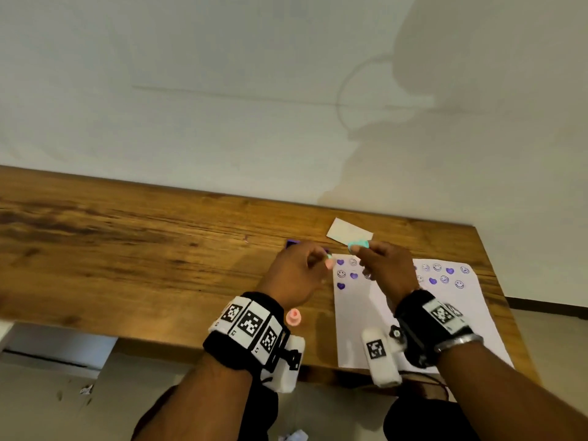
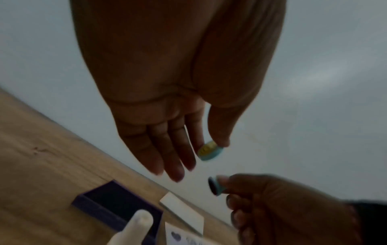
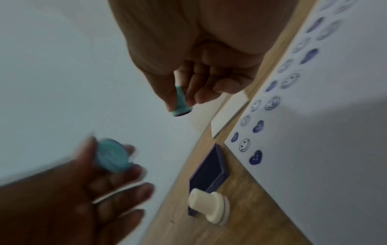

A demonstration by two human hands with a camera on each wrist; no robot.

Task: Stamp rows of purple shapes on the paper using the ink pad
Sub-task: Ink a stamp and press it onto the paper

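My left hand (image 1: 322, 261) pinches a small teal stamp cap (image 2: 210, 151) between thumb and forefinger, the other fingers straight. A little to its right, my right hand (image 1: 359, 249) grips a teal stamp (image 3: 181, 103) by its stem, its dark inked face (image 2: 213, 186) turned toward the cap. Both are held above the table's far edge. The open purple ink pad (image 3: 211, 169) lies under the left hand, just left of the white paper (image 1: 423, 316). Rows of purple hearts and smiley faces (image 3: 255, 157) run along the paper's far edge.
A pale stamp (image 3: 209, 204) lies on its side by the ink pad, on the wooden table (image 1: 143, 249). A pink stamp (image 1: 293, 317) stands near the table's front edge by my left wrist. A white card (image 1: 349, 232) lies behind the paper, near the wall.
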